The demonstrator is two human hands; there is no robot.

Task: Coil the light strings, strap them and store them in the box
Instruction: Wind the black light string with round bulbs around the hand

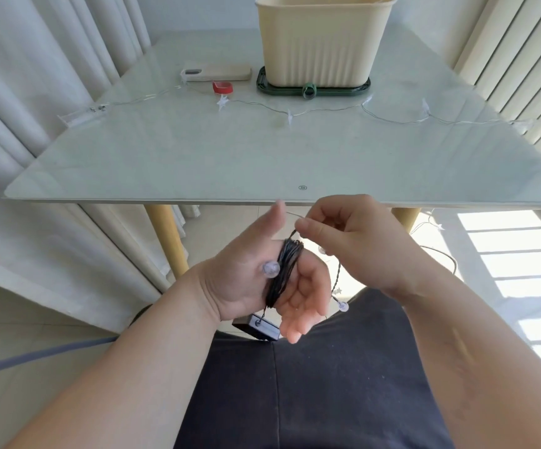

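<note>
Below table edge (165, 199), hands (249, 286) (359, 251) hold string (287, 270).

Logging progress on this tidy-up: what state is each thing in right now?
black light string: partly coiled around the left hand, right hand pinching its free part
star light string: uncoiled, stretched across the table
box: open, standing on a green lid
red strap: unused, lying on the table
green strap: unused, at that lid's front edge

Glossy glass-like table (197, 157), ribbed matt plastic box (321, 43), twisted black wire (287, 270).
</note>
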